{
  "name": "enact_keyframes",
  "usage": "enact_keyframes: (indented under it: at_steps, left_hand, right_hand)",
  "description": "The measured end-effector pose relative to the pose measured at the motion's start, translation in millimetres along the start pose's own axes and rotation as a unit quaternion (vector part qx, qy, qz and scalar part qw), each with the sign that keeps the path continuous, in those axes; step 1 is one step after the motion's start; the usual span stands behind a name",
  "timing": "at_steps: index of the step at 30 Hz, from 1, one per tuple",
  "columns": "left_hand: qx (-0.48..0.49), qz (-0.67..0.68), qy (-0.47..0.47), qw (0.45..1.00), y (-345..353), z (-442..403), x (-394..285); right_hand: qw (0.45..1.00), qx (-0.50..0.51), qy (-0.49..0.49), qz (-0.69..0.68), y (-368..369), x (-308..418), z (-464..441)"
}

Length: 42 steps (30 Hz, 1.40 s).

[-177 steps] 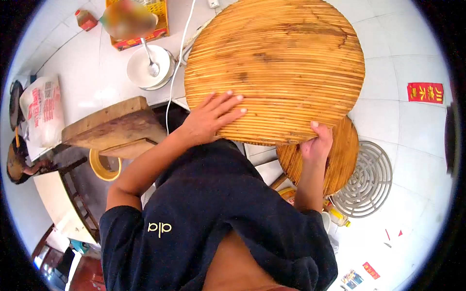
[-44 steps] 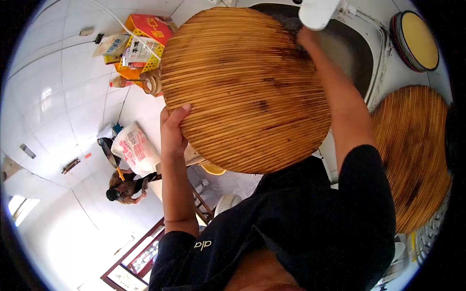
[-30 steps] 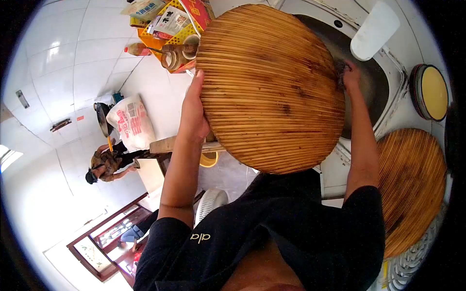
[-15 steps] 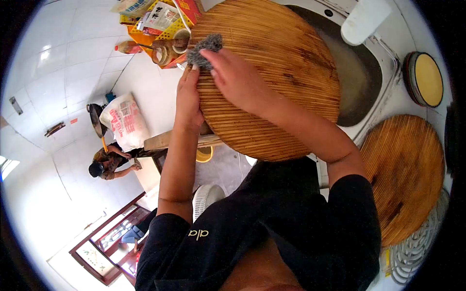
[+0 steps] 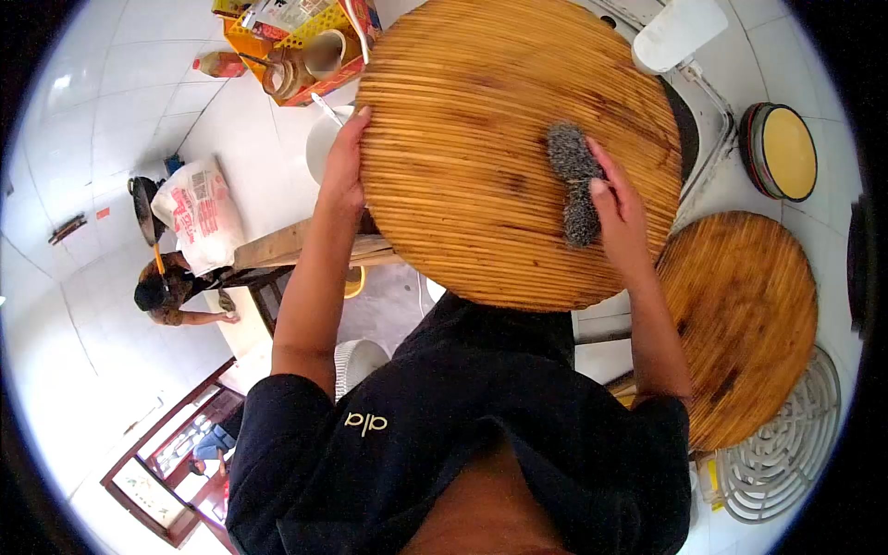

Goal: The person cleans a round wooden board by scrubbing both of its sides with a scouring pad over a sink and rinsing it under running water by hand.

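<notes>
A large round lid of golden-brown wooden slats [image 5: 472, 139] is held across the upper middle of the frame, its ribbed face turned up to view. Scrubbing of this face seems to be the step in hand. For good results, the scourer is best drawn along the slats rather than across them, so that the grooves are reached and no splinters are lifted. Firmer pressure is probably called for on the dark stains [image 5: 513, 183] near the lid's middle, while a steady counter-hold is needed at the rim so that the round panel is not tipped or spun.

That hold is provided by the left hand [image 5: 342, 171], which is clamped on the lid's left rim; the thumb is laid along the edge, and the remaining fingers are largely hidden. By the right hand [image 5: 624, 203], right of the lid's centre, a fluffy grey wire scouring pad [image 5: 572, 153] is gripped, thumb and fingers brought together on it. It is bulged into two lumps, and whether one pad or two are held cannot be told. A second round brown slatted lid [image 5: 745, 328] is seen at the right, untouched by either hand.
</notes>
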<state>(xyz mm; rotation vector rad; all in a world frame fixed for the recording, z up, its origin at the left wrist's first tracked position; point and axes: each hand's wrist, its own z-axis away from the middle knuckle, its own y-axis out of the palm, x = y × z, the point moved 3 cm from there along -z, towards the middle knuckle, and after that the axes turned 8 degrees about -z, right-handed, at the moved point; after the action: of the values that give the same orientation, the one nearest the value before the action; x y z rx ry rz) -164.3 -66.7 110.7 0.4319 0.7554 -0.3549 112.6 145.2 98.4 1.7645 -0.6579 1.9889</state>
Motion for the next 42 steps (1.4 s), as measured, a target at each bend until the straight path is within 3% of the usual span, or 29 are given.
enact_keyframes:
  at_steps: [4, 7, 10, 14, 17, 22, 23, 27, 29, 31, 34, 35, 36, 38, 39, 40, 42]
  left_hand:
    - [0.06, 0.049, -0.043, 0.996, -7, -26, 38]
    - [0.074, 0.061, -0.055, 0.994, -8, -28, 61]
    - [0.098, 0.067, -0.079, 0.99, -11, -27, 75]
    - [0.158, 0.066, -0.088, 0.981, -6, -43, 86]
    - [0.177, 0.012, -0.077, 0.981, 12, -59, 91]
    - [0.13, -0.25, -0.007, 0.959, 63, -90, 86]
    - [0.119, -0.313, 0.0, 0.942, 71, -94, 86]
    - [0.082, -0.548, 0.193, 0.81, 90, -168, 132]
    - [0.109, -0.569, 0.142, 0.803, 112, -176, 125]
    - [0.108, -0.589, 0.129, 0.79, 130, -172, 119]
    - [0.051, -0.643, 0.198, 0.738, 140, -189, 136]
    - [0.024, -0.641, 0.362, 0.677, 157, -171, 145]
    - [-0.006, -0.613, 0.513, 0.601, 175, -123, 150]
    - [0.191, -0.591, 0.497, 0.606, 195, -43, 153]
    - [0.233, -0.59, 0.499, 0.59, 195, -17, 165]
    - [0.275, -0.589, 0.498, 0.574, 195, -2, 179]
    - [0.308, -0.602, 0.434, 0.596, 191, 2, 202]
  right_hand:
    - [0.997, -0.017, 0.07, -0.019, -30, -9, 24]
    - [0.976, -0.077, 0.012, 0.201, -64, -26, 44]
    - [0.869, -0.225, 0.038, 0.439, -103, -24, 60]
    - [0.869, -0.369, 0.24, 0.225, -149, -68, 97]
    - [0.848, -0.423, 0.318, 0.037, -170, -69, 122]
    - [0.796, -0.523, 0.305, 0.029, -159, -54, 163]
    - [0.788, -0.541, 0.294, 0.012, -155, -59, 175]
    - [0.769, -0.593, 0.224, -0.079, -120, -87, 213]
    - [0.754, -0.618, 0.196, -0.104, -104, -108, 226]
    - [0.748, -0.626, 0.209, -0.075, -96, -132, 237]
    - [0.735, -0.635, 0.23, -0.048, -79, -134, 233]
    - [0.727, -0.642, 0.239, -0.046, -75, -132, 233]
    - [0.779, -0.589, 0.21, -0.051, -77, -129, 234]
    - [0.765, -0.547, 0.21, 0.269, -67, -83, 219]
    - [0.729, -0.502, 0.201, 0.419, -59, -61, 204]
    - [0.745, -0.443, 0.167, 0.471, -55, -48, 186]
    - [0.759, -0.317, 0.096, 0.561, -45, -39, 145]
